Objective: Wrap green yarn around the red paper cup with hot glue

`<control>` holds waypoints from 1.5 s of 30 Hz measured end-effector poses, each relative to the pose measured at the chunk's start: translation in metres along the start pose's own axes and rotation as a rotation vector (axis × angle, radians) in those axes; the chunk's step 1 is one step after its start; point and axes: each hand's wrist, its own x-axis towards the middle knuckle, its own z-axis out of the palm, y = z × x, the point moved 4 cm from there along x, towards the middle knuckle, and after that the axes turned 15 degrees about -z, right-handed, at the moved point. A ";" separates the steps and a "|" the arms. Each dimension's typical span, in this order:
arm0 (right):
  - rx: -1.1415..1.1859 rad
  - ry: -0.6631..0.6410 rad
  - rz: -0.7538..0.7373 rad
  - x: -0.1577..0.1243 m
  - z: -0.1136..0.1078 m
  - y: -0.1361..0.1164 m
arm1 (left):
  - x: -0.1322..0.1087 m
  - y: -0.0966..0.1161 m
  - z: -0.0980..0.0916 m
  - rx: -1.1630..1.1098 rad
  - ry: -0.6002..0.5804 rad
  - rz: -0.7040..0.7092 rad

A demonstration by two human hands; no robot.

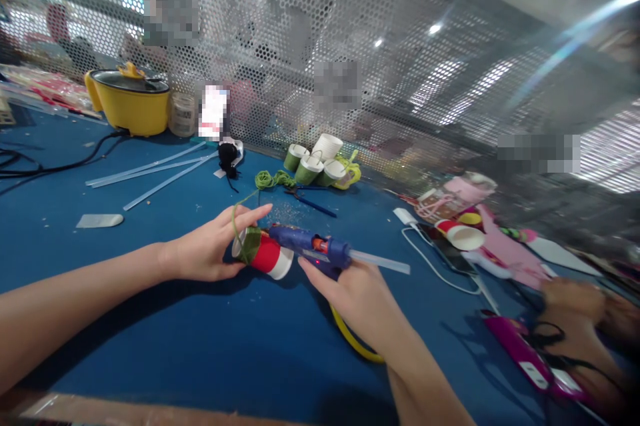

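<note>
My left hand (217,246) holds a small paper cup (270,258) on its side, red and white with green yarn wrapped round one end. A strand of green yarn (234,216) crosses over the fingers and runs back to a loose green yarn bundle (273,179). In my right hand (363,299) is a blue hot glue gun (310,245), with a clear glue stick (380,261) sticking out of its rear. The gun's nozzle is close to the yarn-wrapped part of the cup; whether it touches I cannot tell.
Behind the yarn are several green-wrapped cups (309,169) and blue-handled pliers (315,203). Glue sticks (155,166) lie at left near a yellow electric pot (133,103). At right are a phone (447,249) with a white cable and another person's hand (575,306) near a magenta tool (520,349).
</note>
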 end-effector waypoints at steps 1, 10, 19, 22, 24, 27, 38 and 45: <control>-0.014 -0.011 -0.001 0.000 -0.001 -0.001 | 0.000 0.000 0.000 -0.002 -0.001 -0.001; 0.016 0.015 -0.018 -0.001 0.001 0.000 | 0.000 -0.001 0.001 0.004 0.004 0.010; -0.001 0.021 0.021 -0.004 0.003 0.001 | 0.000 -0.003 0.001 0.000 -0.001 -0.014; -0.012 0.034 0.009 -0.003 0.000 -0.002 | 0.000 -0.004 0.001 0.006 0.001 -0.021; -0.043 0.046 0.003 -0.004 -0.003 -0.004 | -0.001 -0.005 0.001 -0.002 0.005 -0.024; -0.057 0.057 -0.009 -0.006 -0.006 -0.006 | 0.000 -0.007 0.001 -0.017 0.013 -0.031; 0.373 0.090 0.346 -0.003 0.001 0.026 | 0.003 -0.011 0.000 -0.114 0.057 -0.089; 0.382 0.196 0.482 0.008 0.015 0.082 | 0.004 -0.013 0.000 -0.147 0.072 -0.161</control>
